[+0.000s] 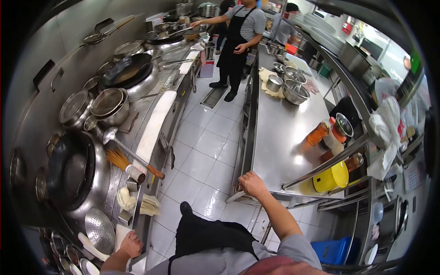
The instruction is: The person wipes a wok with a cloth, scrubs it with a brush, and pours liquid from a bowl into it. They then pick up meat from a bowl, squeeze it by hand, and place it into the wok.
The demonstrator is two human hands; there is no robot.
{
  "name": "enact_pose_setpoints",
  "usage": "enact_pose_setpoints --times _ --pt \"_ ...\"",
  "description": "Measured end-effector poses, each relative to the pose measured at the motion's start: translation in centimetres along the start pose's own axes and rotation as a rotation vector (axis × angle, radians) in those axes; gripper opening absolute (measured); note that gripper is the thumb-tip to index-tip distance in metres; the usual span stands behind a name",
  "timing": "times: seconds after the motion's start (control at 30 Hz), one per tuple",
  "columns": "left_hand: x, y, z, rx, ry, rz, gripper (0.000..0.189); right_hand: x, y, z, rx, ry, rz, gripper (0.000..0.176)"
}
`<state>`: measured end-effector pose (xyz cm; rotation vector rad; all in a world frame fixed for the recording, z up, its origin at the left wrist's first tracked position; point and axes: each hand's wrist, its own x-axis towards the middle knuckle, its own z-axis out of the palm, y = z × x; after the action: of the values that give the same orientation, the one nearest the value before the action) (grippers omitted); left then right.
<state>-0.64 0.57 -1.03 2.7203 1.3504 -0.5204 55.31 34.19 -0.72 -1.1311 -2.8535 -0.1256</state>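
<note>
My left hand (132, 244), at the bottom left, is closed at the front edge of the stove counter. It touches or lies beside a white cloth (122, 233); what is under its curled fingers is hidden. A perforated skimmer (100, 231) lies just left of it. My right hand (253, 184) has its fingers curled over the near left corner of the steel table (279, 156). A large dark wok (71, 169) sits on the near burner. Beyond the left hand are a bamboo brush (123, 160) and a long-handled ladle (133, 149).
A co-worker (240, 36) in a black apron stands in the tiled aisle (206, 151), one arm over the far stove. The steel table bears metal bowls (295, 91), bottles of reddish liquid (318, 133) and a yellow container (331, 178). A blue bin (332, 252) stands below right.
</note>
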Motion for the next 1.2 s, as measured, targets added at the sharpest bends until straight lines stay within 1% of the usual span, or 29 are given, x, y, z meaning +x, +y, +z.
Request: enact_pose_setpoints --times 0.1,0.13,0.23,0.4,0.57,0.63,0.7,0.73,0.83,0.97,1.1,1.2 --pt "0.1 -0.1 -0.1 -0.001 0.014 -0.002 0.02 0.1 -0.3 -0.6 0.009 0.013 -0.001 0.013" --pt "0.2 0.0 -0.7 0.01 -0.02 -0.003 0.019 0.2 -0.3 -0.4 0.008 0.014 -0.008 0.013" --pt "0.1 -0.1 -0.4 -0.039 -0.021 -0.013 0.019 0.2 -0.1 -0.3 0.008 0.019 -0.019 0.013" --pt "0.1 -0.2 -0.4 -0.055 0.009 -0.015 0.02 0.1 -0.1 0.2 -0.037 0.003 -0.009 0.013" --pt "0.1 0.0 -0.4 -0.068 0.036 -0.017 0.019 0.0 -0.3 0.1 -0.002 0.006 0.008 0.01" --pt "0.4 0.0 -0.7 -0.058 0.038 -0.02 0.016 0.1 0.0 0.2 0.013 0.008 0.018 0.01" --pt "0.3 0.1 -0.3 -0.05 0.021 -0.028 0.015 0.0 -0.1 0.1 0.005 0.023 0.016 0.012" --pt "0.3 0.0 -0.1 -0.086 0.055 -0.015 0.015 0.1 -0.1 -0.1 0.004 0.025 0.019 0.013" --pt "0.4 0.0 -0.1 -0.066 0.076 0.002 0.017 0.0 0.0 0.4 -0.009 0.069 0.024 0.015" --pt "0.4 0.0 0.4 -0.063 0.036 -0.01 0.019 -0.1 0.1 0.9 0.008 0.063 0.037 0.016" --pt "0.2 -0.1 0.9 -0.009 -0.042 -0.008 0.02 -0.2 -0.1 0.1 0.011 0.025 0.05 0.017" --pt "0.1 -0.1 1.0 -0.002 -0.053 -0.004 0.02 -0.1 -0.3 -0.7 0.011 0.022 0.058 0.017"
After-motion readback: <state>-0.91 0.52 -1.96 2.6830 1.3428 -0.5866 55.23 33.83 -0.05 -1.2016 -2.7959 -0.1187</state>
